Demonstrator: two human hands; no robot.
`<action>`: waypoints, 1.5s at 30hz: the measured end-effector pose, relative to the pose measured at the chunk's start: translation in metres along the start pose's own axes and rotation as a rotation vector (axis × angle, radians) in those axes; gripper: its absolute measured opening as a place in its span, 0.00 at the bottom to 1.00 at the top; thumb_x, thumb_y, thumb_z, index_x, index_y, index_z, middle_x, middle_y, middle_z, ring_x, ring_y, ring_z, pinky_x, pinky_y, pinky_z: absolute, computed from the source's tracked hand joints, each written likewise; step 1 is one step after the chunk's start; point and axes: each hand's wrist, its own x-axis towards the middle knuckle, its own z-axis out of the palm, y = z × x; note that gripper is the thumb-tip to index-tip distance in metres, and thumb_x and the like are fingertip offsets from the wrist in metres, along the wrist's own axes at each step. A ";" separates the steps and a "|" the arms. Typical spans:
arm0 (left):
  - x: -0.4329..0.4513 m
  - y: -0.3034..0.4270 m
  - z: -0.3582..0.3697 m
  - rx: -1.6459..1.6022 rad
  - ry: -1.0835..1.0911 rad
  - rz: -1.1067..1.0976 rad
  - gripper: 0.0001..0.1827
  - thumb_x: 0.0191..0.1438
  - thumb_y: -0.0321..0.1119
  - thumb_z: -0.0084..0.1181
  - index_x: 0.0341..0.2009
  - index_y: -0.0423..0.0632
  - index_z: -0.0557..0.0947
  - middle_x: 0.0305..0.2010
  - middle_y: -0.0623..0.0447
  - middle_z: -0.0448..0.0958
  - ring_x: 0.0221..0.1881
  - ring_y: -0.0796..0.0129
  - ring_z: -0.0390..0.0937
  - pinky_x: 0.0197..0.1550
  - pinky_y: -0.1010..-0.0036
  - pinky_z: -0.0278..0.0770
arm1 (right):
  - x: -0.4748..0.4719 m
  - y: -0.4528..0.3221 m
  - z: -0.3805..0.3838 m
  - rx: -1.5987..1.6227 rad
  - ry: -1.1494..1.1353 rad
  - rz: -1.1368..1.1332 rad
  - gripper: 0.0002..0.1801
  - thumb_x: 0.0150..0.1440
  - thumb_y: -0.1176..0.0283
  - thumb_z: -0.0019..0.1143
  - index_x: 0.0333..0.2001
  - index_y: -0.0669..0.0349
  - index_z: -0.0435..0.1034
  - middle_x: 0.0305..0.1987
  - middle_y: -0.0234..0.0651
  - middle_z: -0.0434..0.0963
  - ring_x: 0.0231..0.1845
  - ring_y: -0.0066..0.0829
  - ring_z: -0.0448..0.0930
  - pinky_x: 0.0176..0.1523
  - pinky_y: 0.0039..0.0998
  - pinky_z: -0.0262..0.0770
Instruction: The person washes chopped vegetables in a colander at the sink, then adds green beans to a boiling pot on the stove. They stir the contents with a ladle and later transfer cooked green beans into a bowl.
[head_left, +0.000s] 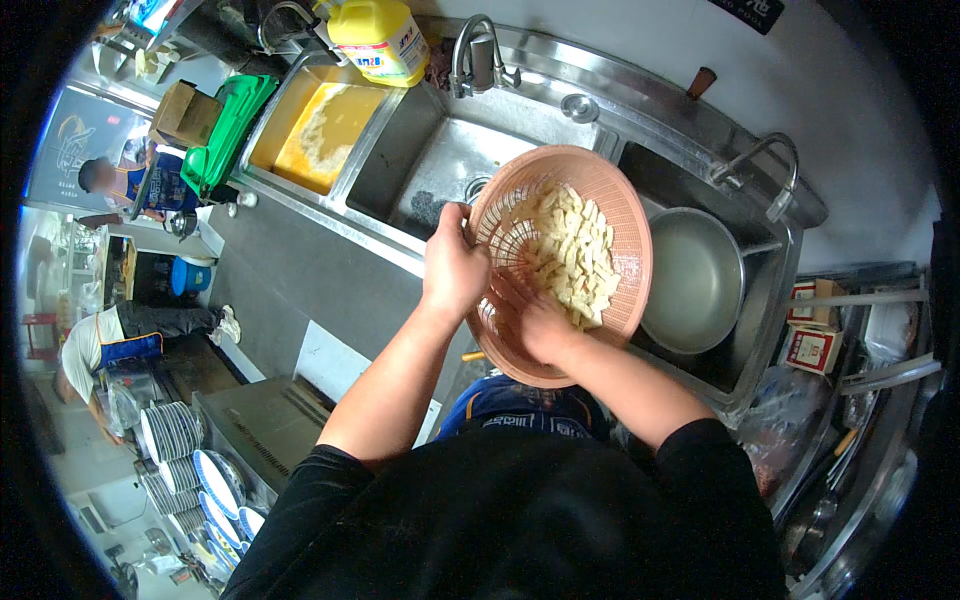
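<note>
A pink plastic colander (634, 225) is held tilted above the front of the sink. My left hand (454, 266) grips its left rim, thumb upward. Inside lie many pale, strip-cut food pieces (574, 247), heaped towards the right wall; their exact kind is unclear. My right hand (544, 322) reaches in over the near rim. Its fingers are extended and slightly apart against the slotted inside, beside the heap, and their tips are blurred. To the right, a round metal basin (694, 281) of cloudy liquid sits in the right sink bowl.
The middle sink bowl (457, 157) is under a faucet (472, 56). The left bowl holds foamy yellowish liquid (322, 135), beside a yellow detergent jug (379, 41). Another faucet (772, 172) overhangs the right bowl. Stacked plates (172, 435) and two people are at left.
</note>
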 end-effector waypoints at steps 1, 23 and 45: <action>0.002 0.001 -0.003 0.020 0.007 0.008 0.18 0.48 0.20 0.54 0.47 0.43 0.72 0.33 0.33 0.79 0.39 0.38 0.79 0.41 0.57 0.75 | -0.004 0.012 0.004 -0.441 -0.186 -0.044 0.32 0.66 0.60 0.36 0.72 0.55 0.53 0.78 0.39 0.51 0.78 0.33 0.50 0.79 0.49 0.29; 0.007 -0.013 -0.007 0.127 -0.024 0.053 0.20 0.49 0.22 0.54 0.48 0.43 0.70 0.39 0.30 0.79 0.46 0.34 0.77 0.46 0.53 0.74 | -0.028 0.080 -0.022 -0.205 -0.135 -0.529 0.10 0.53 0.70 0.52 0.36 0.59 0.78 0.50 0.39 0.77 0.60 0.37 0.72 0.70 0.36 0.61; -0.008 -0.012 -0.017 0.082 0.023 -0.077 0.19 0.46 0.17 0.53 0.45 0.41 0.74 0.38 0.37 0.79 0.42 0.47 0.80 0.45 0.64 0.76 | 0.001 0.081 -0.021 -0.148 0.327 0.198 0.43 0.56 0.53 0.57 0.71 0.59 0.51 0.75 0.55 0.46 0.77 0.55 0.43 0.76 0.57 0.31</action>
